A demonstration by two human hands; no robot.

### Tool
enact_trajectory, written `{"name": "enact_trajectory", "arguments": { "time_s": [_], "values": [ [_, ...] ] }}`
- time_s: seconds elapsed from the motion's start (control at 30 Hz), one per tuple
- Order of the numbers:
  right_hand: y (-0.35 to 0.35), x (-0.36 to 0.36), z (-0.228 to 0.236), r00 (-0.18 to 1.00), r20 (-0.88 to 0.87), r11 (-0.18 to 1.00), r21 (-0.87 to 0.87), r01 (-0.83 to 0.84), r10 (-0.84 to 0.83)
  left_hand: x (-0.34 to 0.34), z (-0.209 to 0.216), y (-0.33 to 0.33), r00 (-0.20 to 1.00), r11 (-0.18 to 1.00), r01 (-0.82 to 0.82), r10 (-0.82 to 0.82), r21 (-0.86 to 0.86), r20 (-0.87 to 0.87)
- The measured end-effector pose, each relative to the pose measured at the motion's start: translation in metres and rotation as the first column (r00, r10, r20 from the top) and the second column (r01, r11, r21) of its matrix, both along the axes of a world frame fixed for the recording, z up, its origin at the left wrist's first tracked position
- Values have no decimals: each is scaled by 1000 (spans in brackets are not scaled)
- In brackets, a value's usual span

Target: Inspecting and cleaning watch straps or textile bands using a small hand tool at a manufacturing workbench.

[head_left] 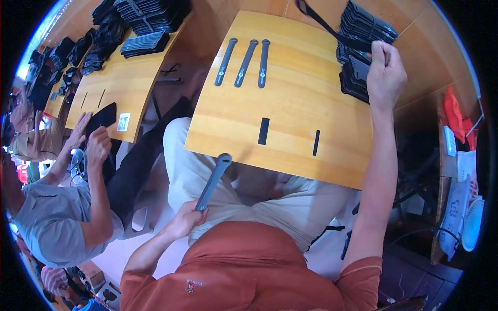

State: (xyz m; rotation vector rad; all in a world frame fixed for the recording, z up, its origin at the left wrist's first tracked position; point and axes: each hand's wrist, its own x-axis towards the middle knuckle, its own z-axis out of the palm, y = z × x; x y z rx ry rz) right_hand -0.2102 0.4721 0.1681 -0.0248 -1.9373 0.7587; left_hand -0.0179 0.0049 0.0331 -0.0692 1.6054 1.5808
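Note:
My left hand (189,220) is closed round the lower end of a grey strap (213,181) with a slotted, rounded tip, held over my lap just off the table's near edge. Raised at the table's far right, my right hand (386,72) pinches the end of a long black strap (332,32) that stretches up to the left. Below and behind that hand lie stacked black pieces (354,78). Three more grey straps, a left one (226,62), a middle one (246,63) and a right one (264,63), lie side by side on the table's far left.
Two black strips, one wide (264,131) and one narrow (316,142), lie on the wooden table (295,98). At left, a co-worker (67,217) handles a black piece (106,116) at another table (137,67) with black stacks (153,15). Red and blue items (461,207) sit at far right.

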Motion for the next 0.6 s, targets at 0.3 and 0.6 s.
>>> {"name": "enact_trajectory", "arguments": {
  "time_s": [0.3, 0.6],
  "values": [
    [5, -44, -67, 978, 57, 761, 638, 118, -200, 11, -22, 3, 990, 978, -137, 134, 156, 30],
    [-64, -40, -158, 895, 445, 730, 620, -287, -26, 3, -10, 17, 992, 965, -128, 128, 227, 14]
  ]
}}
